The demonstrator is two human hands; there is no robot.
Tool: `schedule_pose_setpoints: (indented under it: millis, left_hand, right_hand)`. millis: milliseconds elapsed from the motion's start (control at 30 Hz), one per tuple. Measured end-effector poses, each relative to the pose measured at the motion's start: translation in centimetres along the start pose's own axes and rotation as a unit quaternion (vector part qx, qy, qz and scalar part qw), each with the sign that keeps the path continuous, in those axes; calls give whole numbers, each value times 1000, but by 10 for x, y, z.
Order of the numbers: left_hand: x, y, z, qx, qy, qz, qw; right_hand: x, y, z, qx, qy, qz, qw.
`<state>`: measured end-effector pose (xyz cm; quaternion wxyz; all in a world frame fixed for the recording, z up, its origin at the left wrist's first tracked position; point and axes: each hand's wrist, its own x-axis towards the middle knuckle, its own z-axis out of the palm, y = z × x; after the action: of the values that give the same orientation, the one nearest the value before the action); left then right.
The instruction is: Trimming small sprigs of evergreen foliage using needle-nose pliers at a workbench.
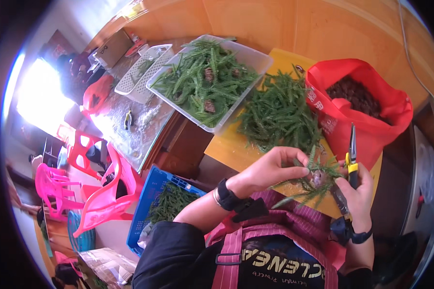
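Over the yellow board [231, 149], my left hand [284, 166] pinches a green pine sprig [313, 195] between thumb and fingers. A pale brown pine cone [317, 178] sits in the middle of the sprig's needles. My right hand [358, 190] is closed round long-nose pliers [353, 147] with yellow and black handles, their jaws pointing up and away from the sprig. Its thumb and fingertips also reach the sprig's right side. Just beyond my hands lies a heap of loose green sprigs [279, 115].
A red bag [357, 137] of brown pine cones [357, 96] stands at right. Far left of the heap, a clear bin [255, 58] holds sprigs with cones. A white basket [130, 84] and another pair of pliers [128, 119] lie beyond. A blue crate [139, 216] and pink chairs [106, 202] are at left.
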<state>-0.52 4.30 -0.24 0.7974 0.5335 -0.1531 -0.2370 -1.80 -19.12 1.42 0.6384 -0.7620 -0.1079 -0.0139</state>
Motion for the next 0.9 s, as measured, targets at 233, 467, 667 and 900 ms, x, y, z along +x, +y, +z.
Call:
schedule_pose_setpoints:
  millis: [233, 467, 667, 900]
  left_hand:
    - [-50, 101, -51, 250, 333, 281, 865]
    - [-55, 158, -129, 632, 503, 381, 450]
    - [-49, 145, -152, 696, 393, 222, 558]
    - [-50, 108, -78, 545, 423, 220, 690]
  right_hand:
    - [-4, -8, -27, -19, 41, -25, 999]
    - [-9, 9, -56, -5, 92, -3, 996]
    - [-14, 11, -77, -58, 102, -8, 993]
    - [-30, 12, -111, -320, 32, 124, 939]
